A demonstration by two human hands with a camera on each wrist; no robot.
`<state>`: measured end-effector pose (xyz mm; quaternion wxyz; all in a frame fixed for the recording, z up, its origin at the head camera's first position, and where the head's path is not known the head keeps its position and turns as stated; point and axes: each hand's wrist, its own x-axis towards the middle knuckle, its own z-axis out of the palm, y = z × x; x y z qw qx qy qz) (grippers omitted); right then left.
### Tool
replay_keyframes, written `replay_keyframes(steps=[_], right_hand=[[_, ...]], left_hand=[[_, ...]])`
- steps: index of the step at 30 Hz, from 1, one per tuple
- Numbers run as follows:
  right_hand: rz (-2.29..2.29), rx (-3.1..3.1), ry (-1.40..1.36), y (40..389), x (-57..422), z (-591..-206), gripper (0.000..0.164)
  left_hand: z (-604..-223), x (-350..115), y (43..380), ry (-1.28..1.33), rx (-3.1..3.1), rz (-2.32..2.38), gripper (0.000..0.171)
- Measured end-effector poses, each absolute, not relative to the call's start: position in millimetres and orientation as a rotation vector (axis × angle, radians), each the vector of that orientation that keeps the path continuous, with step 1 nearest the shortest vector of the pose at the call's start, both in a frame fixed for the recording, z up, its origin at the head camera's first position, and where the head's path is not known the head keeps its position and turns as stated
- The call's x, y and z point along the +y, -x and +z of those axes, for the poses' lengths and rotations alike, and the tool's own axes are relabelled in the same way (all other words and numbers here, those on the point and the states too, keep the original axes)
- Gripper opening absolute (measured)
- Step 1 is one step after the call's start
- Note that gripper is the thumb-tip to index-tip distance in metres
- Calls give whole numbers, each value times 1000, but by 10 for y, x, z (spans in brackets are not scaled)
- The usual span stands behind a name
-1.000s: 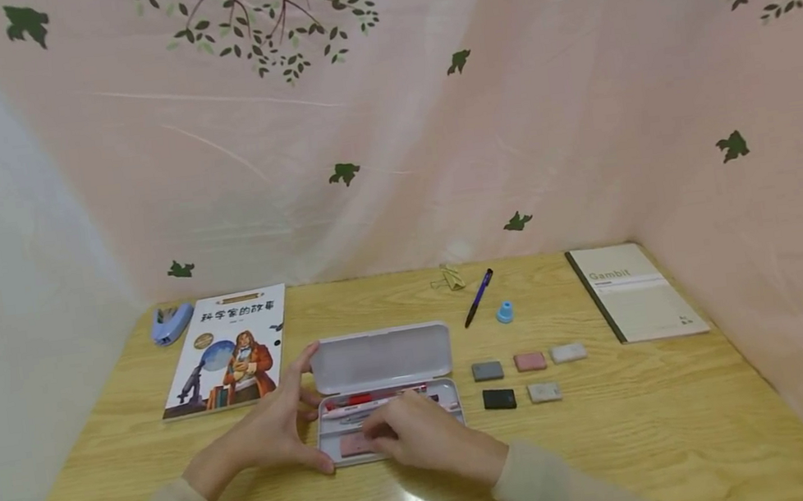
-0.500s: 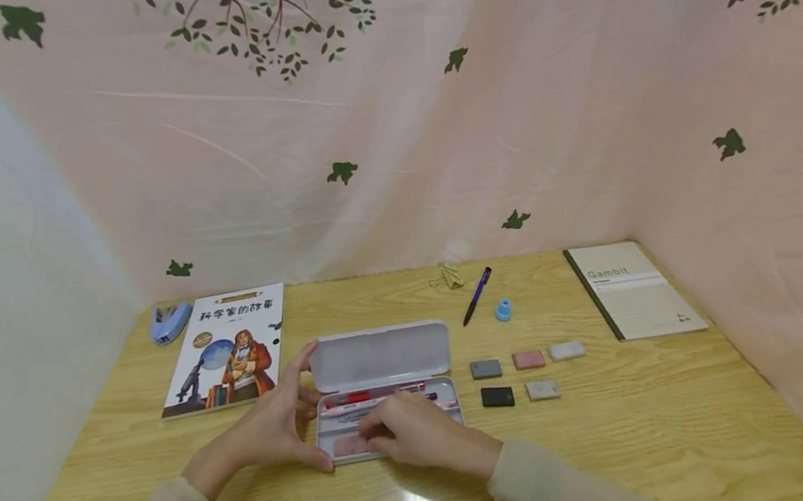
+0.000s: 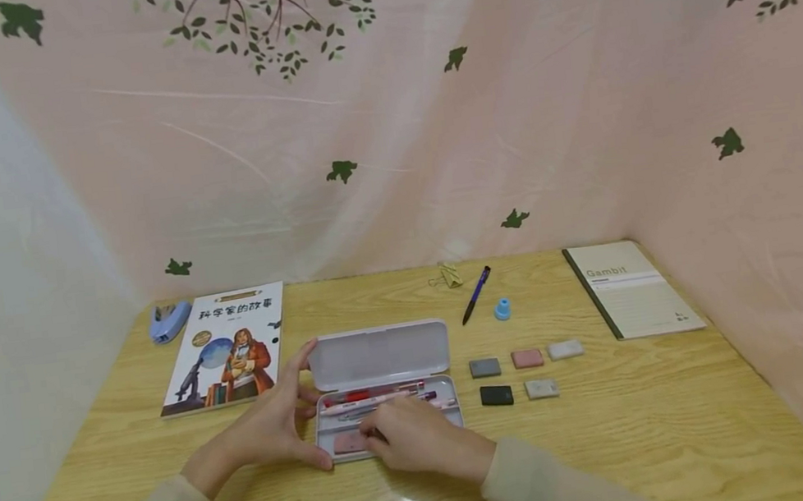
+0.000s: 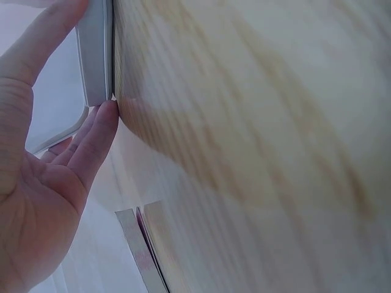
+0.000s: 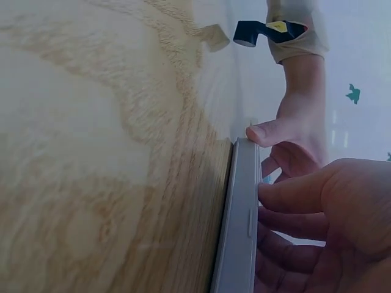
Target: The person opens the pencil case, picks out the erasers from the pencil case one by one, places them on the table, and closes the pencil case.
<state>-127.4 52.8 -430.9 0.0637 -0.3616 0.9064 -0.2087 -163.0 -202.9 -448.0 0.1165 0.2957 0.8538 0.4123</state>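
A pale grey pencil case (image 3: 379, 354) lies on the table with its lid raised. My left hand (image 3: 280, 421) holds its left end, thumb at the front corner and fingers by the lid; the left wrist view shows those fingers (image 4: 91, 143) against the side. My right hand (image 3: 418, 434) reaches into the case with bent fingers. Their tips meet the right end of a pink eraser (image 3: 349, 442) in the front compartment; whether they pinch anything is hidden. Behind it lie several pens (image 3: 367, 403). In the right wrist view, the right thumb (image 5: 293, 192) is at the case's front edge.
Right of the case sit loose erasers: grey (image 3: 485, 367), pink (image 3: 528, 358), white (image 3: 565, 349), black (image 3: 496, 395) and light grey (image 3: 541, 388). Farther back are a pen (image 3: 477, 295), blue cap-like piece (image 3: 502, 309), binder clip (image 3: 451, 276), notebook (image 3: 636, 290), book (image 3: 227, 349) and light-blue stapler-like object (image 3: 170, 321).
The pink eraser in the case has slid slightly left, with the right fingers moving a little the same way. The left hand keeps its place on the case.
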Motion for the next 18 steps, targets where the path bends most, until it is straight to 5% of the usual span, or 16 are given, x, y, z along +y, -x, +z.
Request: replay_keyframes(steps=[18], right_hand=[[-1059, 2589, 997, 1313, 535, -4392, 8]], left_hand=[[-4490, -2051, 1639, -887, 2542, 1165, 149]])
